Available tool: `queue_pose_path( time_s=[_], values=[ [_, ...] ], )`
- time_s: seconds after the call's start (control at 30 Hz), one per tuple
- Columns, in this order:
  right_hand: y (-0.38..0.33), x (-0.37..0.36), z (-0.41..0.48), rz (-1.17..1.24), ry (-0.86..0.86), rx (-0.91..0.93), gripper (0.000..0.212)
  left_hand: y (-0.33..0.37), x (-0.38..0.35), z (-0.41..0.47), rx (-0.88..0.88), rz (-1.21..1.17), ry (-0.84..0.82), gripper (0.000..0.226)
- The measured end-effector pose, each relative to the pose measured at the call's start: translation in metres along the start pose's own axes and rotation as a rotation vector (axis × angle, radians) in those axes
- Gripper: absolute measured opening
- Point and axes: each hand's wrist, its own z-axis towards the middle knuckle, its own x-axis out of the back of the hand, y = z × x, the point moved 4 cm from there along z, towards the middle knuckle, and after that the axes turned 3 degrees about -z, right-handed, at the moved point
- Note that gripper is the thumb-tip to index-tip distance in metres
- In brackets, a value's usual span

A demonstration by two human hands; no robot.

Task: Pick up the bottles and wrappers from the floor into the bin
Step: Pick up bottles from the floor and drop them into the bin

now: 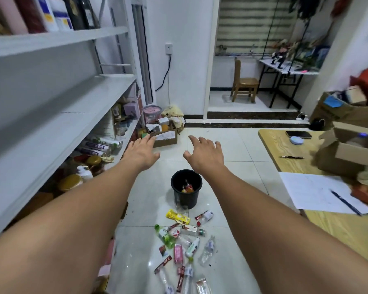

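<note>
Bottles and wrappers (185, 249) lie scattered on the white tiled floor (232, 149) just in front of me, a loose heap of clear plastic bottles, a yellow wrapper (177, 216) and red sachets, starting right beside the black bin (186, 198) and trailing back towards my feet. The bin stands upright just beyond the heap, and something red and yellow already sits in its bottom. My left hand (141, 153) and right hand (205, 154) are both stretched out past the bin, palms down, fingers spread and holding nothing, well above and beyond the litter. I judge I am between pickups, with nearly all the clearing yet to do. Next I must bend, bring a hand down and back to the near side of the bin, and close it on one piece, likely the yellow wrapper nearest the bin.
</note>
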Motion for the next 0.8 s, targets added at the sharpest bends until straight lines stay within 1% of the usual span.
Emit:
queue_pose_path(
  time_s=[0.37, 0.63, 0.8],
  values=[
    [-0.033, 0.011, -0.085, -0.016, 0.044, -0.01, 0.058, -0.017, 0.024, -0.079, -0.02, -0.039, 0.007, 0.065],
    [-0.039, 0.011, -0.157, -0.016, 0.066, 0.01, 0.058, -0.02, 0.031, -0.155, 0.001, -0.049, 0.005, 0.065],
    [-0.034, 0.005, -0.197, -0.023, 0.06, -0.001, 0.057, -0.017, 0.025, -0.193, -0.024, -0.027, -0.011, 0.065]
  ],
)
